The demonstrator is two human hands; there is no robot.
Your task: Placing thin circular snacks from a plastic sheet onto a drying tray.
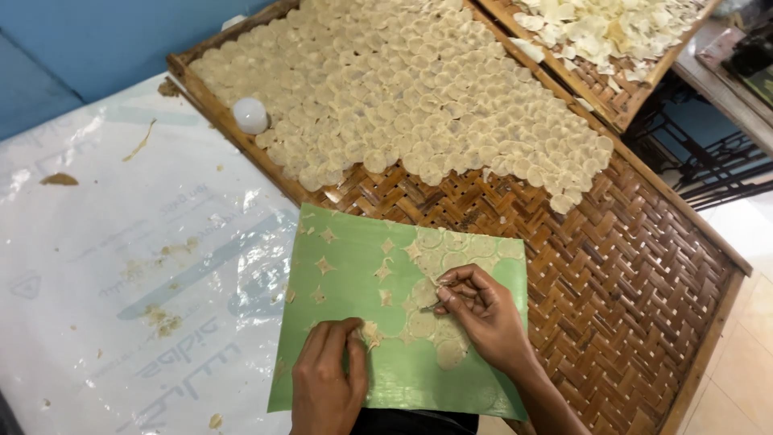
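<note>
My right hand (483, 310) is pinched shut on a thin, small tool (429, 307), its tip set at the edge of a pale dough disc (424, 292) stuck to the green sheet (354, 266). My left hand (326, 374) presses flat on the sheet's near edge, fingers together, holding it down. The sheet lies half on the woven bamboo tray (644, 266), half on the plastic-covered desk (121, 266). Its left part shows only star-shaped scraps between empty rounds; discs remain on the right. I judge I am midway through lifting discs off. The next lift calls for sliding under the rim gently, as the disc looks thin. Beyond, the tray carries a broad bed of laid-out discs (403, 89).
</note>
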